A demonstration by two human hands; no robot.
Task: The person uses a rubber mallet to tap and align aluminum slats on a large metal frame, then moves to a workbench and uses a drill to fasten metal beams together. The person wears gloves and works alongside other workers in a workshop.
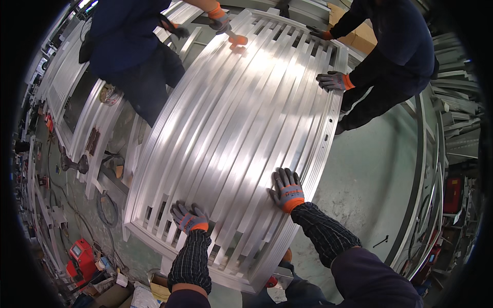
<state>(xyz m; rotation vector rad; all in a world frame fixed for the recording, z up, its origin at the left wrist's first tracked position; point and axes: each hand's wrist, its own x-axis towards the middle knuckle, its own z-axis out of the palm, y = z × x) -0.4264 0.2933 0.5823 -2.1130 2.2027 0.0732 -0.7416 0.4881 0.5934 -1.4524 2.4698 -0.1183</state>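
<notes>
- While the panel fills the middle, green floor (372, 179) stretches beyond its right edge, giving room before the metal rail (419, 169) farther right.
- The slatted silver panel (226, 143) runs from near to far, framed by ridged edges.
- One co-worker (126, 41) stands close against its far left edge; another (400, 41) has both gloved hands on its far right edge.
- The right hand (287, 191), gloved, lies palm down with fingers slightly apart, beside the right edge.
- The left hand (189, 218), gloved, rests fingers spread on slats toward the near edge.
- The left co-worker holds an orange-headed hammer (238, 40) over the far slats.
</notes>
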